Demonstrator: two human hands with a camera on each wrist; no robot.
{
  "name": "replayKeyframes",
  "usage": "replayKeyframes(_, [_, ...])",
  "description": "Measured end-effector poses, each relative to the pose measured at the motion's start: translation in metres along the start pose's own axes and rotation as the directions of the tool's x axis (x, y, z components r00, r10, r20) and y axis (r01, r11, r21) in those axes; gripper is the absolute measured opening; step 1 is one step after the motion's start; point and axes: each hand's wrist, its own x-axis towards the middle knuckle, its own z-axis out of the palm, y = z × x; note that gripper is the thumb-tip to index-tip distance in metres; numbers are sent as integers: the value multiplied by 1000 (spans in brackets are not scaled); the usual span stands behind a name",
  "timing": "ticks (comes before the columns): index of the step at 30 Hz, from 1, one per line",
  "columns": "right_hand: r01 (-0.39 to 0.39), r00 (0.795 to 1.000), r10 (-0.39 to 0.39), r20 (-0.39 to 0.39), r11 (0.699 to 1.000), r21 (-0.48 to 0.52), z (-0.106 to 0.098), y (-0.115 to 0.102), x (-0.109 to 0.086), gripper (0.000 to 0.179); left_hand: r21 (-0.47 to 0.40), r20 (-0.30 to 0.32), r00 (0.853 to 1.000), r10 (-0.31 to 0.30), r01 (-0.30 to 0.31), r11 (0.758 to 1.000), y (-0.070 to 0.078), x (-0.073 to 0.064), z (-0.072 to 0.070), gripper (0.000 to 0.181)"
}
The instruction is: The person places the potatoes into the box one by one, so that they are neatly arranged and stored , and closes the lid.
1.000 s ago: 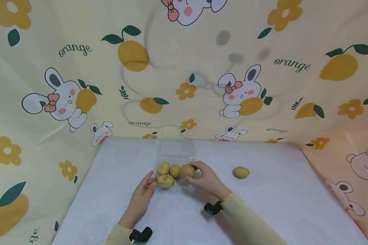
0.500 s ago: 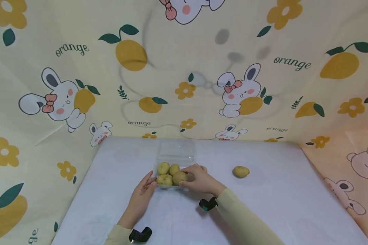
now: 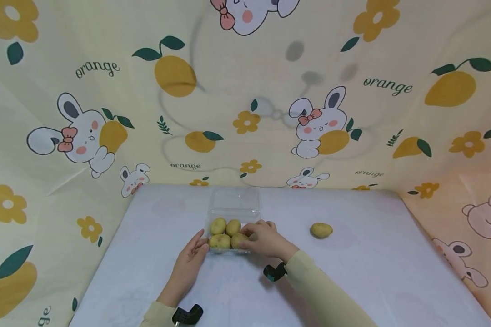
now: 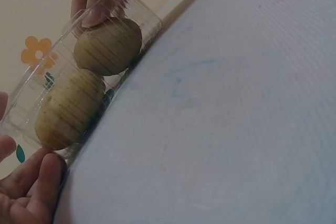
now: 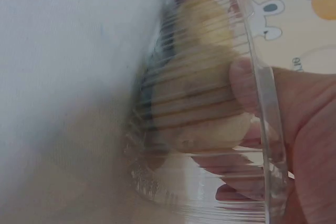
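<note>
A clear plastic clamshell box [image 3: 235,200] stands on the table with its lid folded back. Several potatoes [image 3: 220,241] lie in its base. My right hand [image 3: 270,242] reaches over the right side and holds a potato [image 3: 237,240] at the front right of the box. Through the ribbed wall in the right wrist view, my thumb [image 5: 244,80] presses on that potato [image 5: 197,98]. On the left, my left hand [image 3: 189,261] rests its extended fingers against the box's side; in the left wrist view, its fingertips [image 4: 50,169] are near the front left potato [image 4: 71,108].
One more potato [image 3: 321,230] lies on the white table [image 3: 364,272], right of the box. A cloth backdrop [image 3: 212,27] printed with rabbits and oranges rises behind and along both sides of the table.
My right hand has brought the potato left and toward me, from above the right side down into the front right of the box. My left hand has stayed at the box.
</note>
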Motion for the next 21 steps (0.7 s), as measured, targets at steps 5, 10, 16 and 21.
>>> replayKeyframes(5, [10,1000,-11,-23,1000,-19,0,0,0,46,0,-3,1000,-2,2,1000,0,0,1,55])
replayKeyframes(10, [30,997,-31,-66,999,-17,2,1,0,42,9,1,1000,0,0,1000,1,0,1,55])
replayKeyframes(16, [38,995,-41,-95,999,-37,3,0,0,43,12,-2,1000,-5,5,1000,1,-1,0,56])
replayKeyframes(21, [41,984,-43,-175,999,-18,7,2,0,52,10,-3,1000,-4,4,1000,2,-1,0,55])
